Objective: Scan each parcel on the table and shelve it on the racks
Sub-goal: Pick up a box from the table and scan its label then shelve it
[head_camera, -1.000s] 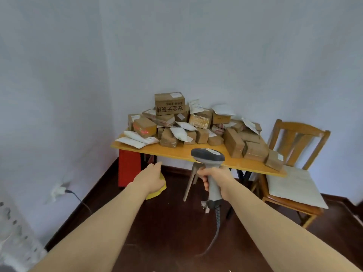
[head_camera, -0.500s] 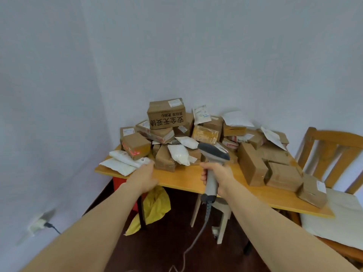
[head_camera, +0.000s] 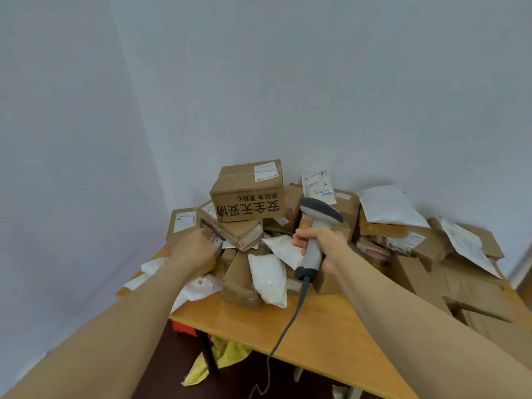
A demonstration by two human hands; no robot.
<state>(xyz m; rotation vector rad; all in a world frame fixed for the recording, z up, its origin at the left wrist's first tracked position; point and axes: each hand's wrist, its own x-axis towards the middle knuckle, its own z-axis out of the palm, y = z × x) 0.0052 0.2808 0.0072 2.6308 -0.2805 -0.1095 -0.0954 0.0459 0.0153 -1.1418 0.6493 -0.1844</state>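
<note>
right hand: wrapped round the grey scanner handle, scanner head up over the parcel pile
cable: drops off the handle, trails past the bench front edge
left hand: on the brown parcels at the pile's left, fingers hidden tbh
top of pile: big printed box
under bench: yellow bag

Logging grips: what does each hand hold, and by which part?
Right hand grips the scanner by its handle. Left hand is among the parcels; hold cannot be told.
</note>
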